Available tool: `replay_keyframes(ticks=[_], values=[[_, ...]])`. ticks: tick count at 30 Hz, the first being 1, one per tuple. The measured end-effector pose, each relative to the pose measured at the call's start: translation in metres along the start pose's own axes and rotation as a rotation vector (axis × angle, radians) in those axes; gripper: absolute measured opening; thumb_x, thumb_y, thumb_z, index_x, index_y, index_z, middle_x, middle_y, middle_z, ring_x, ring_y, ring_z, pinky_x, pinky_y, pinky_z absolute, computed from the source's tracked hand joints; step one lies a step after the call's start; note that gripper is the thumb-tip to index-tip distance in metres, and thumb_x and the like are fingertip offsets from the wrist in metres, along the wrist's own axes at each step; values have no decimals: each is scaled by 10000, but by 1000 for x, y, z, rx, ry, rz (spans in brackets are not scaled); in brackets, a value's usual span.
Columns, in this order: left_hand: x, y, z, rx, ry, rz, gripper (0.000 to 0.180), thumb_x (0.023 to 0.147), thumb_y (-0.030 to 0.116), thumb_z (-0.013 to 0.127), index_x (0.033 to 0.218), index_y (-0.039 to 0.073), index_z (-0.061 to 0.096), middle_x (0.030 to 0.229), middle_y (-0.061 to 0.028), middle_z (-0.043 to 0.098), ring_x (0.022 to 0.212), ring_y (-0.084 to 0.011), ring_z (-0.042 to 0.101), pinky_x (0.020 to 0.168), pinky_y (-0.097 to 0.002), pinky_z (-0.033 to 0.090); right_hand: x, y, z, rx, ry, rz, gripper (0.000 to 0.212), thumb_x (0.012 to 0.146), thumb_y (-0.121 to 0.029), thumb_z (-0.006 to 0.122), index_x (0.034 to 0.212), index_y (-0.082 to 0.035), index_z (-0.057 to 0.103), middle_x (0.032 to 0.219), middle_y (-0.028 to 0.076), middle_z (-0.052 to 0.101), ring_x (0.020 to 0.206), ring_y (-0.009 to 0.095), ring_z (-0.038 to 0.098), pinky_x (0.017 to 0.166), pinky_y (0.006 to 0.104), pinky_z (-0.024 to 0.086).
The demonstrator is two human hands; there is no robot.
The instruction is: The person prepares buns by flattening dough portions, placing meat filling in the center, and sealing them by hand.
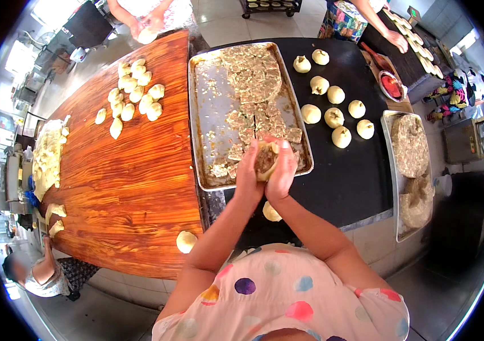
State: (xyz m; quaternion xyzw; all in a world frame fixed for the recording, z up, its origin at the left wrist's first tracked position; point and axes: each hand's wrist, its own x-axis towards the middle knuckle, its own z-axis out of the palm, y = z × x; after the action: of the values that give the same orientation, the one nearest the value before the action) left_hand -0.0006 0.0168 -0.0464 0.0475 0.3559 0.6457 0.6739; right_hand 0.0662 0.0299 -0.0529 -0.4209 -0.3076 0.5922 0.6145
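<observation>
Cupped between my two hands is a piece of dough (266, 161) with brown filling showing in its open top. My left hand (247, 175) closes round one side of it and my right hand (282, 173) round the other. They hold it over the near edge of a metal tray (207, 108). Cut blocks of crumbly filling (253, 74) lie in that tray, mostly along its far and right side. A round dough ball (271, 212) sits on the black table just below my wrists, partly hidden by my right forearm.
Several pinched, filled buns (334, 117) stand on the black table (344, 176). Small dough pieces (130, 94) and a dough sheet (49, 153) lie on the wooden table (122, 176). At right are a tray of filling mounds (409, 145) and a red-filled bowl (391, 85). Co-workers stand around.
</observation>
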Motion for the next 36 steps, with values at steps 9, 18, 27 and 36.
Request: replay_keyframes(ticks=[9, 18, 27, 36], values=[[-4, -1, -16, 355, 63, 152, 310, 1032, 297, 505, 1145, 38, 632, 1029, -12, 644, 912, -83, 592, 825, -253, 484, -7, -8, -8, -140, -181, -16, 338, 1043, -272, 449, 1104, -6, 648, 1058, 70, 657, 981, 166, 604, 1054, 355, 386], [4, 20, 17, -94, -12, 8, 616, 1000, 572, 385, 1296, 43, 501, 1177, -121, 614, 1055, -241, 618, 945, -419, 488, 20, -31, -15, 11, -167, 110, 520, 1053, -370, 382, 976, 20, 719, 1081, 98, 683, 1019, 201, 610, 987, 318, 416], [7, -26, -7, 597, 18, 380, 477, 1059, 411, 381, 1242, 11, 563, 1088, -24, 616, 1017, -114, 581, 866, -295, 475, -4, -7, -9, -353, -70, -240, 390, 1050, -271, 444, 1049, 34, 688, 1129, 117, 671, 1206, 238, 553, 1034, 366, 405], [11, -14, 16, 11, -68, 116, 431, 1025, 399, 473, 1320, 85, 460, 1228, -78, 552, 1137, -193, 554, 990, -371, 462, -4, -16, -9, -207, -45, -161, 532, 1072, -426, 251, 1309, -23, 504, 1352, 130, 484, 1268, 222, 439, 1096, 364, 319]])
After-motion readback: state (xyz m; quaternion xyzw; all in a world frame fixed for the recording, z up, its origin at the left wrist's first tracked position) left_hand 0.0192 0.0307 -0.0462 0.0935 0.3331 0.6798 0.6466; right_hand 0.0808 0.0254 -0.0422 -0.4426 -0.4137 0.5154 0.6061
